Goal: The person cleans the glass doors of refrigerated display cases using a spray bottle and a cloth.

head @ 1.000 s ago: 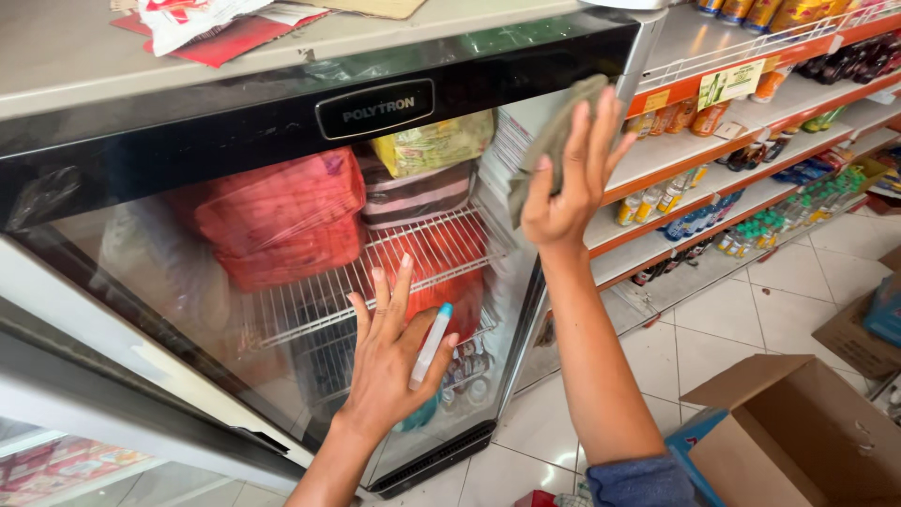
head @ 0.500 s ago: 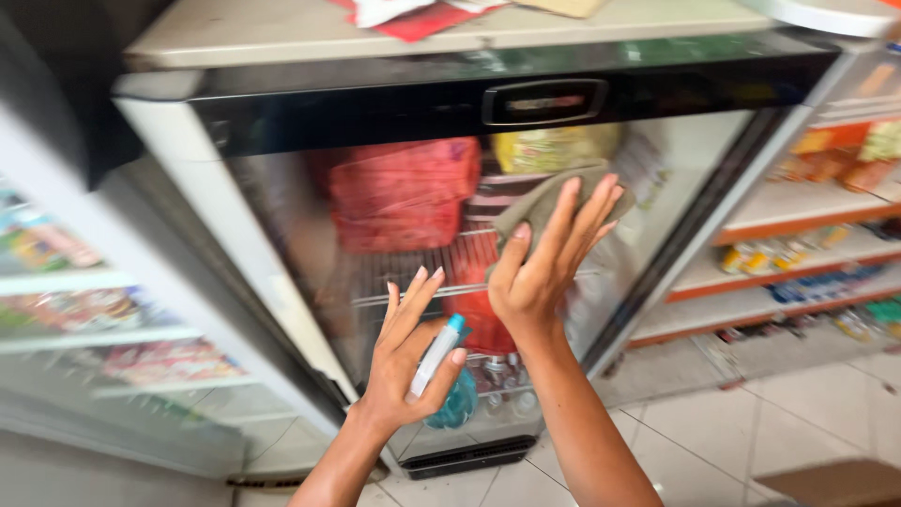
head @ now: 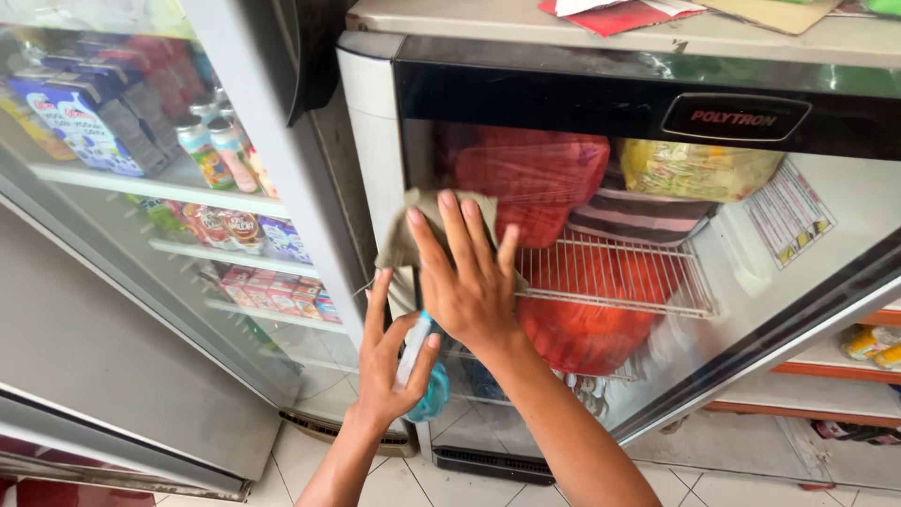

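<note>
Right hand (head: 466, 282) presses flat, fingers spread, holding a grey-green cloth (head: 405, 246) against the glass door (head: 751, 282) of a small fridge; left hand (head: 389, 366) grips a spray bottle (head: 420, 371), which could slip if the grip loosens.

The glass door (head: 657, 282) of the small fridge is closed, so no hand can pass to the red bags (head: 535, 178) and wire shelf (head: 619, 272) behind it. The right hand (head: 466, 282) presses a cloth (head: 404, 239) flat against the glass. Beside it on the left, the tall cooler (head: 141, 188) stands very near, leaving only a narrow gap.
</note>
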